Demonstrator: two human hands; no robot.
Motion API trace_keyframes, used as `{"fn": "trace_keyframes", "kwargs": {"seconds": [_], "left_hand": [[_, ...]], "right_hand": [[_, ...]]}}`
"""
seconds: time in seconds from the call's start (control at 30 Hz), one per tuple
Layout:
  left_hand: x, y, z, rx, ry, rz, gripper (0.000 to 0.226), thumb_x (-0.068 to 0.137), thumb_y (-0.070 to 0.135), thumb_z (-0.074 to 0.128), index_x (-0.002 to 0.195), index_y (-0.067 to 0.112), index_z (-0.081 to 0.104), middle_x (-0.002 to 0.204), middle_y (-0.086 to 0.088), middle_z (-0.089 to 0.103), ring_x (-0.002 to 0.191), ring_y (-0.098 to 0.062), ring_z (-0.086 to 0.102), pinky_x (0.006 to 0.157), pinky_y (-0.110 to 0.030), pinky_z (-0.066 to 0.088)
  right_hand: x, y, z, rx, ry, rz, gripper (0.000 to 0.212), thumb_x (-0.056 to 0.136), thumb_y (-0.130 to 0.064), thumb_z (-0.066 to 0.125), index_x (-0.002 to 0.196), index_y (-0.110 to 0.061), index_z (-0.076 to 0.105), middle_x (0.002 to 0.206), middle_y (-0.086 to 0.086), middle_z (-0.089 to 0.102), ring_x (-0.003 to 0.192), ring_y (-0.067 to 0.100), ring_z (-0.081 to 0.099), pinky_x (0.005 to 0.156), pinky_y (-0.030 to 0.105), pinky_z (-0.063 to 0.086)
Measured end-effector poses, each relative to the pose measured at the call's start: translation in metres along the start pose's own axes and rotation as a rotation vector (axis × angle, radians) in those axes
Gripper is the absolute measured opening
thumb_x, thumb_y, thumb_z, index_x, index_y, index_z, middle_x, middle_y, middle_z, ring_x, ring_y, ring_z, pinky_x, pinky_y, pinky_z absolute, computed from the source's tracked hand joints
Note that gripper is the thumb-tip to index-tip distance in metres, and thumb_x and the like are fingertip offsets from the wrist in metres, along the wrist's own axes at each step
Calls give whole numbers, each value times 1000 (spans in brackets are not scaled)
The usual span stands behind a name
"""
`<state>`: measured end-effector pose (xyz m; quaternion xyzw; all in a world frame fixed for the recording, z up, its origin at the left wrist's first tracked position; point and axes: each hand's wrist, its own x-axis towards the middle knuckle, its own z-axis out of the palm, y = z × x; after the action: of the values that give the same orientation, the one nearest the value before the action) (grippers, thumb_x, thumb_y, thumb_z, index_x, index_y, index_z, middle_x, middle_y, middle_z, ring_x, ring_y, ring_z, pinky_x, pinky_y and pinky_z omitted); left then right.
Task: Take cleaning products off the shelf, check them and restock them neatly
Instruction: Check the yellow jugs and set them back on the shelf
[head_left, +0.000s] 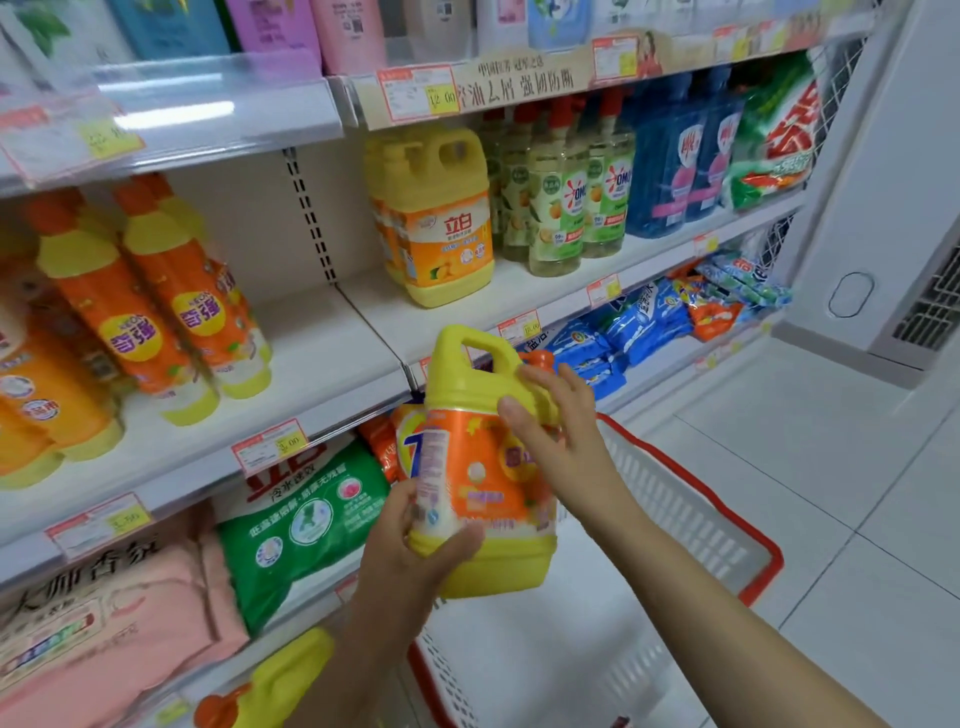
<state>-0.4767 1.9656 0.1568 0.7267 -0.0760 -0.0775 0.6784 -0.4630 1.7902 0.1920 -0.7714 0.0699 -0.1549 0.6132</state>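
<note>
- We see the left hand (415, 540) gripping a yellow jug (488, 467) by its base, the thumb curled across the bottom front edge and the fingers wrapped round behind.
- The right hand (550, 426) lies against the jug's shoulder with fingers nearly straight and spread. The thumb touches the top of the orange label and the fingertips reach just below the orange cap (540, 359). We see no firm grasp there.
- The jug is off the shelf (332, 353), held almost upright in front of its edge and above the near end of a white basket (675, 499) with a red rim.
- The jug's handle points up and its label faces us, somewhat blurred.
- On the shelf behind the jug stand matching yellow jugs (441, 218) in a row running back from the edge.
- Just beside them to the right we see green bottles (571, 208) with red tops, then blue bottles (670, 166).
- To the left, on the next shelf section, orange bottles (171, 312) with yellow shoulders stand in rows.
- Below, a green bag (306, 519) lies beside a pink bag (104, 613), and blue packs (623, 322) are piled further right.
- Price tags (270, 449) are clipped along the shelf edges.
- The basket sits on a pale tiled floor (831, 493).
</note>
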Motion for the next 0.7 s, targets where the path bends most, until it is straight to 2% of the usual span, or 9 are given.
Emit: {"fn": "trace_keyframes", "kwargs": {"seconds": [0.07, 0.1, 0.17, 0.27, 0.33, 0.43, 0.53, 0.63, 0.7], "left_hand": [[-5, -2, 0, 226, 24, 105, 65, 55, 53, 79, 114, 34, 58, 100, 11, 73, 85, -10, 71, 74, -34, 58], [-7, -3, 0, 292, 40, 146, 66, 56, 57, 76, 115, 37, 56, 98, 15, 73, 84, -6, 70, 74, -31, 57], [-12, -4, 6, 416, 74, 206, 63, 56, 63, 72, 112, 40, 53, 94, 17, 71, 80, -3, 68, 70, -24, 54], [-14, -10, 8, 581, 111, 232, 64, 58, 61, 79, 109, 38, 49, 95, 16, 66, 81, -5, 66, 64, -13, 47], [-10, -13, 1, 531, 40, 217, 62, 60, 61, 80, 108, 36, 50, 100, 13, 65, 87, -6, 67, 69, -19, 54], [-1, -7, -20, 333, -81, 178, 46, 68, 67, 67, 104, 39, 58, 107, 7, 66, 95, -10, 68, 83, -43, 56], [13, 0, -42, 173, -29, 106, 62, 67, 74, 61, 121, 43, 55, 126, 14, 61, 115, -5, 60, 103, -46, 48], [23, 13, -59, 99, -59, 47, 82, 59, 79, 66, 132, 50, 43, 131, 31, 52, 126, 0, 50, 107, -37, 43], [23, 20, -67, -30, -170, 3, 94, 44, 79, 76, 127, 48, 44, 118, 34, 62, 113, 8, 58, 88, -19, 53]], "right_hand": [[10, -21, 13, 14, 12, 84, 54, 68, -80, 49, 108, -45, 62, 161, -7, 12, 150, 10, 7, 122, 51, 14], [12, -29, 19, 31, 56, 108, 59, 62, -89, 47, 97, -45, 64, 161, -7, 13, 151, 13, 7, 121, 54, 13], [14, -34, 29, 104, 189, 105, 73, 49, -100, 46, 86, -41, 67, 156, -10, 23, 147, 15, 22, 118, 54, 20], [7, -31, 36, 294, 210, 48, 47, 49, -92, 64, 77, -54, 66, 149, -8, 35, 135, 21, 44, 111, 54, 36], [-1, -34, 36, 305, 150, -16, 49, 51, -84, 73, 87, -52, 68, 144, -11, 43, 132, 19, 49, 108, 52, 41], [-1, -41, 30, 201, -7, -126, 55, 64, -60, 74, 94, -13, 75, 136, -25, 46, 124, 2, 52, 101, 40, 50], [-3, -53, 19, 244, -214, -209, 38, 69, -44, 73, 88, -12, 77, 137, -16, 50, 123, 6, 55, 92, 31, 52], [0, -67, 22, 354, -317, -210, 34, 70, -38, 72, 95, -16, 78, 138, -9, 53, 125, 17, 56, 97, 40, 53], [1, -73, 32, 418, -380, -184, 36, 70, -36, 70, 101, -18, 77, 139, -3, 54, 123, 26, 58, 98, 45, 51]]}}
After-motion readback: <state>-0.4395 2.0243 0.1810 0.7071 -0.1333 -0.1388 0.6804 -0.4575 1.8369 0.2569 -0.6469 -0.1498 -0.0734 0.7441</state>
